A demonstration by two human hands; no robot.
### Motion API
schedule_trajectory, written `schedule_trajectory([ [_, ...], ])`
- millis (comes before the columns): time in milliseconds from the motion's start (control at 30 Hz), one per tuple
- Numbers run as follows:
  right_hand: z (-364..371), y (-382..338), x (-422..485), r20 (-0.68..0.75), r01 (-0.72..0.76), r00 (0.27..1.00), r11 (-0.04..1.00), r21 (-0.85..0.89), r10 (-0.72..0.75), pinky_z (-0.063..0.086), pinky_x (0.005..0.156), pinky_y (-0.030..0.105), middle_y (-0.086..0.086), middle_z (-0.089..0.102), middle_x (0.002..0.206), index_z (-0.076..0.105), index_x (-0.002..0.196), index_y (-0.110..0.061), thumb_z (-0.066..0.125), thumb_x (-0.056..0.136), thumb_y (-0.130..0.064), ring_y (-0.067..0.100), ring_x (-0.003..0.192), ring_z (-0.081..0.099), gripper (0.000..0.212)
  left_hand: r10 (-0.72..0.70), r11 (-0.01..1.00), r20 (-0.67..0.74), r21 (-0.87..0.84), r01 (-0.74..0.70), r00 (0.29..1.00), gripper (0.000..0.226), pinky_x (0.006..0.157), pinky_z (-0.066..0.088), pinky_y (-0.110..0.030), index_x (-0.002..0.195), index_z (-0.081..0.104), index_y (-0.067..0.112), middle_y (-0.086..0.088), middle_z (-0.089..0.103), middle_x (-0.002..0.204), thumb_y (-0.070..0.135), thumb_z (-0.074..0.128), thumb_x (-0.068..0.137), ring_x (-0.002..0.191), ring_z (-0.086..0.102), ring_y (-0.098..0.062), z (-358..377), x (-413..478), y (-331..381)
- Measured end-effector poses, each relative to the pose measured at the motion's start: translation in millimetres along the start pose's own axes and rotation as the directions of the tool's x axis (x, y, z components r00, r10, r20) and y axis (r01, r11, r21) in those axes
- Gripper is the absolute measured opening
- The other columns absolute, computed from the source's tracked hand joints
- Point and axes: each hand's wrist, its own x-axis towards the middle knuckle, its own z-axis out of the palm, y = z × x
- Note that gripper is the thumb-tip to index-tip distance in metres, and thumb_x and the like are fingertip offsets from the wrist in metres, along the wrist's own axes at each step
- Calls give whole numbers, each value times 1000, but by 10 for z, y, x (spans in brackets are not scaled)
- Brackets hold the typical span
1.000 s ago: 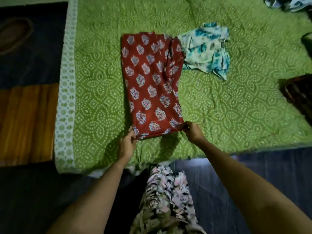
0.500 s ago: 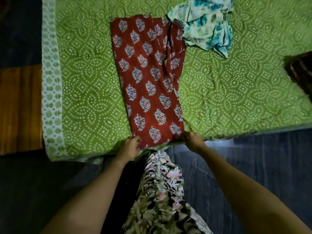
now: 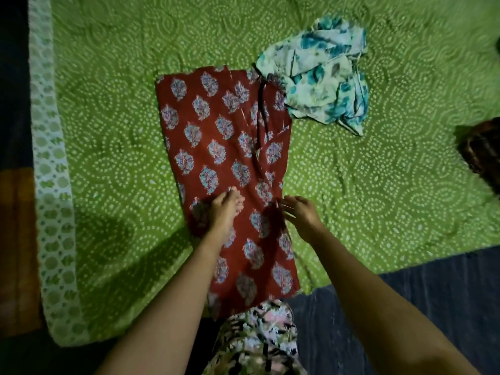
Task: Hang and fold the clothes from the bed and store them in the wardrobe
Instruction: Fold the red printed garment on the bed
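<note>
A red garment (image 3: 224,147) printed with pale leaf motifs lies flat on the green bedspread (image 3: 108,131), folded lengthwise into a long strip. Its near end reaches the bed's front edge. My left hand (image 3: 226,209) rests on the strip about halfway along, fingers pointing right. Beside it, my right hand (image 3: 300,215) hovers at the strip's right edge with straight fingers pointing left. Neither hand grips cloth. A crumpled white and teal floral garment (image 3: 319,85) lies just beyond the red garment's far right corner, touching it.
The bedspread's white patterned border (image 3: 51,185) runs down the left side. A dark object (image 3: 481,152) sits at the right edge of the bed. Dark blue floor (image 3: 433,307) lies in front, and my floral clothing (image 3: 257,339) is at the bottom.
Both hands have let go of the red garment's near hem and moved up to its middle. The garment now lies closer to the bed's front edge.
</note>
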Motion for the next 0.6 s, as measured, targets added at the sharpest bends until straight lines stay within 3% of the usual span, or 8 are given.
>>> schedule_trajectory([
  [133, 124, -381, 494, -56, 35, 998, 996, 81, -31, 45, 70, 28, 6, 63, 86, 58, 86, -9, 46, 97, -8, 18, 78, 58, 17, 42, 999, 38, -6, -41, 998, 34, 70, 49, -16, 120, 58, 5, -7, 66, 108, 27, 45, 98, 90, 61, -15, 185, 460, 427],
  [267, 216, -667, 904, -124, 90, 989, 995, 43, -84, 43, 69, 29, 9, 62, 89, 60, 93, -5, 50, 96, -11, 19, 80, 57, 12, 26, 999, 25, 38, -27, 999, 39, 84, 47, -25, 126, 56, 6, -3, 65, 113, 32, 47, 97, 102, 61, -18, 384, 864, 641],
  [367, 259, -783, 1202, -215, 141, 964, 986, -85, -157, 48, 79, 37, 13, 63, 100, 60, 107, 1, 53, 95, -14, 23, 90, 59, 20, 62, 995, -3, 84, -62, 998, 32, 81, 45, -26, 117, 61, 6, -6, 66, 104, 28, 52, 95, 101, 62, -21, 530, 1064, 693],
  [467, 269, -886, 1439, -300, 149, 935, 977, -153, -189, 49, 93, 45, 17, 64, 108, 58, 108, -4, 61, 90, -14, 31, 101, 62, 20, 122, 984, -19, 131, -118, 992, 19, 81, 47, -30, 100, 66, 8, -12, 67, 99, 23, 57, 93, 93, 61, -22, 659, 1213, 731],
  [533, 276, -961, 1536, -285, 141, 942, 979, -147, -179, 51, 88, 42, 14, 65, 101, 58, 105, -6, 67, 86, -11, 29, 95, 63, 22, 154, 978, -30, 146, -148, 988, 9, 80, 48, -32, 89, 66, 17, -8, 68, 96, 20, 58, 92, 90, 62, -22, 720, 1271, 783],
  [600, 277, -1046, 1595, -232, 141, 960, 987, -79, -155, 51, 73, 31, 9, 63, 87, 59, 106, -4, 67, 84, -3, 22, 82, 61, 24, 184, 971, -31, 158, -177, 982, 13, 79, 49, -32, 82, 64, 24, -6, 68, 94, 16, 58, 91, 89, 63, -23, 796, 1342, 869],
])
